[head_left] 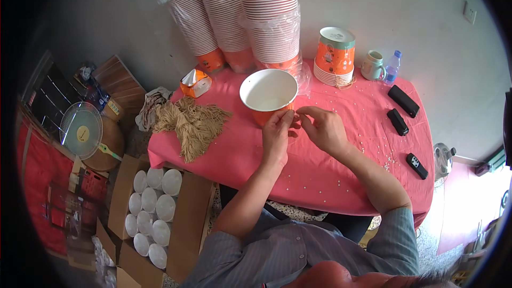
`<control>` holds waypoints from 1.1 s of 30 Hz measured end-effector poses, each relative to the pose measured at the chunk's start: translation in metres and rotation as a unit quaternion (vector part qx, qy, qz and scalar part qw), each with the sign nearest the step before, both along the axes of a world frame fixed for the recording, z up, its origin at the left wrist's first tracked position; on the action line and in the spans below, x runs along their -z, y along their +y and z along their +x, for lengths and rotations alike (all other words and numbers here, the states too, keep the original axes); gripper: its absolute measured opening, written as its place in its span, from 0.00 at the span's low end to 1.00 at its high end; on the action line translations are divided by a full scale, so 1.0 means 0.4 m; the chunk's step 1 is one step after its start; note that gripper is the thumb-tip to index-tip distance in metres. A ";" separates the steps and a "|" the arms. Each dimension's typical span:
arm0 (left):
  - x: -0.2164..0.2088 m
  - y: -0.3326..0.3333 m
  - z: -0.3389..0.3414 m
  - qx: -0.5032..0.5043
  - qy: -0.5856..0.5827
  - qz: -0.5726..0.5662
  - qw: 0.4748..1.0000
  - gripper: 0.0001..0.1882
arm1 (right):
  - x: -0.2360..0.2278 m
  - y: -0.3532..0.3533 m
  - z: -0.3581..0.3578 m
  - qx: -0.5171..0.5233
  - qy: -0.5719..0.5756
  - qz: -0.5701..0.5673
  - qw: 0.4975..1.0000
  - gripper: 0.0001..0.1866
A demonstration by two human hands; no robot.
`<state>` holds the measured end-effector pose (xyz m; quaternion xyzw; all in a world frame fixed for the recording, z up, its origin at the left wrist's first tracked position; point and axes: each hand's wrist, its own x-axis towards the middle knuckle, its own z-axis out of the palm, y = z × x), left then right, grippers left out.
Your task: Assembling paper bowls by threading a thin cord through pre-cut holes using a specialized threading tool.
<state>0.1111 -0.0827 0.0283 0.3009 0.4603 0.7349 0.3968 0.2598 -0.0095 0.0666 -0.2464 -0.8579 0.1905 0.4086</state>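
A paper bucket [258,115], white inside and orange outside, stands with its mouth up on the pink tablecloth in front of me. My left hand [277,134] is at its near right side, thumb and fingers pinched together. Just to the right, my right hand [324,129] is bent inward, its thumb and forefinger closed close to the left fingertips. Whatever lies between the fingers of either hand is too small to make out. A heap of tan cords [191,124] spreads over the table's left end.
Tall stacks of nested paper buckets [271,32] rise at the back, partly in plastic wrap. Upside-down buckets [335,58], a mug [372,67] and a bottle [393,68] stand right of them. Small white bits dot the cloth [320,181]. A carton [186,218] of white cups sits lower left.
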 end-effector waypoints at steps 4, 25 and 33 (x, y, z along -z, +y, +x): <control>0.002 -0.011 0.014 0.010 -0.033 0.013 0.999 0.13 | 0.017 0.013 -0.001 -0.009 0.043 -0.126 0.991 0.09; -0.003 -0.155 0.026 -0.136 0.436 -0.044 0.889 0.04 | 0.023 -0.043 -0.020 -0.096 0.036 -0.121 0.987 0.08; 0.023 -0.170 0.000 -0.261 0.666 0.033 0.698 0.08 | 0.017 -0.053 -0.021 -0.103 -0.001 0.054 0.993 0.10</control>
